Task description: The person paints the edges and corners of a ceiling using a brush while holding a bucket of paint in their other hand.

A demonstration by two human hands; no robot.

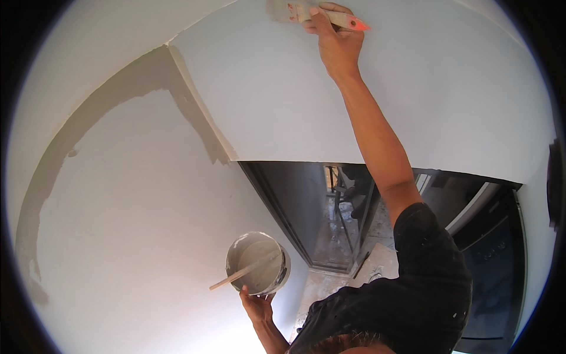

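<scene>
My right hand point(337, 29) is raised high and closed round the handle of a wide paintbrush point(330, 18). The brush has an orange-red handle tip, and its bristles meet the pale wall point(283, 88) near the top edge of the view. Lower down, my left hand point(256, 302) grips a small round bucket point(283, 277) from below and the near side. Grey-beige paint point(250, 253) lies inside the bucket, with smears on its rim. A wooden stick point(239, 275) rests across the bucket, one end in the paint and the other sticking out to the left.
A grey-beige painted band point(118, 82) follows the top edge and corner of the left wall point(130, 189). Below the pale wall is a dark-framed glass door point(295, 194). A dark panel point(489, 271) stands at the right. The floor point(321, 289) looks spattered.
</scene>
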